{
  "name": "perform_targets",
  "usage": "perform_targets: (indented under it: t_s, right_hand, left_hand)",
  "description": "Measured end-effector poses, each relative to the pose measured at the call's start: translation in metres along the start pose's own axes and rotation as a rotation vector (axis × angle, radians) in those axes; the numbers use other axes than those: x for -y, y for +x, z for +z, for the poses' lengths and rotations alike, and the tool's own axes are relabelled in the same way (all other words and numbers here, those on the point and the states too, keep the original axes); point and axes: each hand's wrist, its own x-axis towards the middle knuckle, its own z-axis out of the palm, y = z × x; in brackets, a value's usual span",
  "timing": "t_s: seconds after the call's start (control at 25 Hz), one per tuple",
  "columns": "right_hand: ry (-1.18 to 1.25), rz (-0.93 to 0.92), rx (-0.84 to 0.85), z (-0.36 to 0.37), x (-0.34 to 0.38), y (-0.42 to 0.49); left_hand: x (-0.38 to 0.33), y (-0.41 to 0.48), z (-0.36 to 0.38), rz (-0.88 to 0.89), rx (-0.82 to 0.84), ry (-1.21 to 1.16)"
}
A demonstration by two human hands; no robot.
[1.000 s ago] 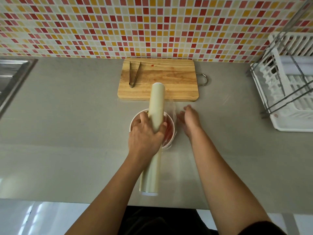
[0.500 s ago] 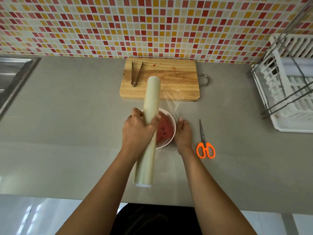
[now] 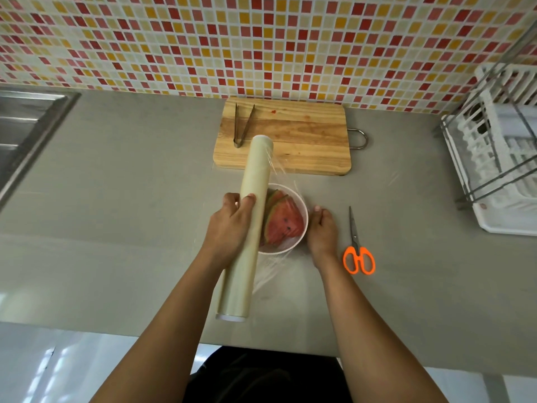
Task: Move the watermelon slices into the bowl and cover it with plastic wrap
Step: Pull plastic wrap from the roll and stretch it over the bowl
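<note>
A white bowl (image 3: 300, 199) holds red watermelon slices (image 3: 283, 222) on the grey counter. My left hand (image 3: 232, 225) grips a long pale roll of plastic wrap (image 3: 247, 228), held over the bowl's left side and pointing away from me. Clear film (image 3: 279, 167) stretches from the roll across the bowl toward the right. My right hand (image 3: 322, 231) rests against the bowl's right side with its fingers down on the film at the counter.
Behind the bowl lies a wooden cutting board (image 3: 305, 138) with metal tongs (image 3: 242, 126) on it. Orange-handled scissors (image 3: 357, 251) lie right of my right hand. A white dish rack (image 3: 499, 152) stands at the far right, a steel sink (image 3: 26, 132) at the far left.
My left hand has drawn the roll leftward off the bowl, uncovering the slices under stretched film. My right hand dropped to the bowl's right side, and the scissors came into view.
</note>
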Motion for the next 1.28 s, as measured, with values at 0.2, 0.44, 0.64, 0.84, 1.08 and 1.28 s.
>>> perform_targets:
  t_s: [0.2,0.44,0.64,0.84,1.08,1.28]
  right_hand:
    - [0.146,0.0,0.07,-0.001,0.0,-0.006]
    - [0.087,0.12,0.109,-0.009,0.02,0.002]
    - [0.042,0.125,0.28,0.005,0.062,0.034]
    - [0.069,0.189,0.059,0.019,0.065,0.056]
    - [-0.027,0.184,-0.185,0.024,0.074,0.056]
    - [0.205,0.278,-0.118,0.029,0.081,0.059]
  left_hand:
    - [-0.001,0.0,0.0,0.065,-0.045,0.093]
    - [0.001,0.001,0.005,0.102,-0.091,0.141]
    - [0.003,-0.003,0.01,0.069,-0.093,0.11]
    - [0.001,-0.011,0.012,0.086,-0.106,0.118]
    - [0.0,-0.017,0.023,0.129,-0.14,0.107]
    - [-0.004,-0.016,0.03,0.177,-0.155,0.072]
